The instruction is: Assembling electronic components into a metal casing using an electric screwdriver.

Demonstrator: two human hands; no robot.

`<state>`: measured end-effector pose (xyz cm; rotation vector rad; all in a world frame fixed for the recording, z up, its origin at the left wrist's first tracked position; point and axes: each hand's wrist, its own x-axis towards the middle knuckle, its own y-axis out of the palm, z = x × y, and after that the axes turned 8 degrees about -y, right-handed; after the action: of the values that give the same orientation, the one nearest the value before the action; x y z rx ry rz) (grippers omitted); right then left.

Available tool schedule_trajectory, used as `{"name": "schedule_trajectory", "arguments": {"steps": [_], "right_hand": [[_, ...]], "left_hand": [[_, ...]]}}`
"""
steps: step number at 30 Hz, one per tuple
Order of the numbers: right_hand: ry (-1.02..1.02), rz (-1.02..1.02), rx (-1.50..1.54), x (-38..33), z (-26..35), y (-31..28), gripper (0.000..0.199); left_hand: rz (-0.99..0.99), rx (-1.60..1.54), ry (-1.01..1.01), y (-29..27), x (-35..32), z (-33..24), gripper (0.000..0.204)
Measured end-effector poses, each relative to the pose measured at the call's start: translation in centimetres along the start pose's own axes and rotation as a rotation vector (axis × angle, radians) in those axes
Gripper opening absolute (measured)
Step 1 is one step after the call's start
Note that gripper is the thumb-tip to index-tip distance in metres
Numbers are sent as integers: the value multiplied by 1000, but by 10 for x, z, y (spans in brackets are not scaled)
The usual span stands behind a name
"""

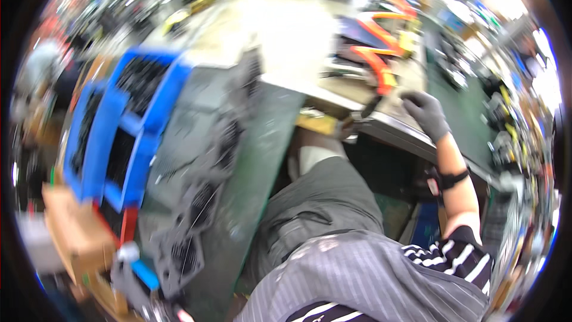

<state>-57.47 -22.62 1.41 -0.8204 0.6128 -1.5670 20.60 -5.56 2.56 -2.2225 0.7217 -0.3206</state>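
The whole picture is smeared by motion. My right hand, in a grey glove, reaches up to the front edge of a workbench, fingers curled down on its top. A thin dark tool lies just left of the fingers, apart from them. Orange-handled tools lie farther back on the bench. A black band circles my right forearm. My left hand is not in view. My grey trousers and striped top fill the lower middle.
A large grey metal chassis with several fan openings lies on a green mat at the left. Blue crates stand beyond it, with a cardboard box below them. Cluttered shelves line the right rim.
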Motion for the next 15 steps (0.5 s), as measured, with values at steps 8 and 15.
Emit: {"name": "schedule_trajectory", "arguments": {"steps": [8,15], "right_hand": [[-60,291,-550,-27,-50,-41,50],[-78,-95,-694,-53,-76,-12,44]], "left_hand": [[-431,34,457,22,-83,-65,32],[-630,-210,836,36,-179,-139,37]]}}
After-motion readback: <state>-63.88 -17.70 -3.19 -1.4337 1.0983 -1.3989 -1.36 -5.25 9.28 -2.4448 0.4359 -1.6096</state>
